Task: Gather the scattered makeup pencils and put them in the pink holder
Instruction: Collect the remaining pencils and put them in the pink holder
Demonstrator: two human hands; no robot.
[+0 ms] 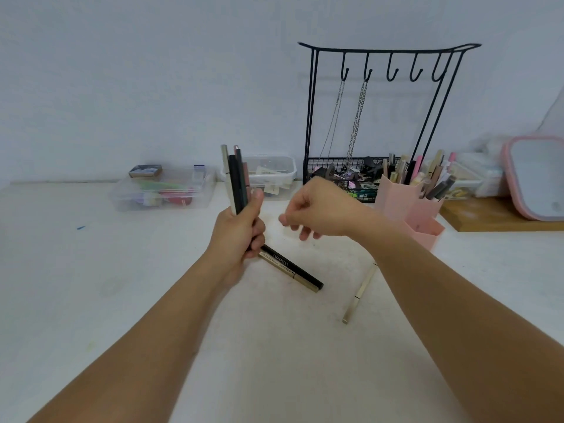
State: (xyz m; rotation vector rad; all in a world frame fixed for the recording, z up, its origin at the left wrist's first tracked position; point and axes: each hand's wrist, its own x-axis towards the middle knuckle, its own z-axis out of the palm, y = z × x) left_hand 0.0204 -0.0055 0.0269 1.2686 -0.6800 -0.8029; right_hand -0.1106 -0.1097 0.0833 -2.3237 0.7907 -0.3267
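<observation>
Above table: left hand [241, 230] grips pencil bundle [236, 178]; right hand [317, 209] beside, loosely curled, empty.

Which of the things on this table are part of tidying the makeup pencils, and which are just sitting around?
Part of the job:
bundle of pencils gripped in the left hand
black and gold pencils lying on the table
pale gold pencil on the table
pink holder
right hand, holding nothing

Lying about:
black jewelry stand
clear plastic boxes
pink-framed mirror
wooden board
</observation>
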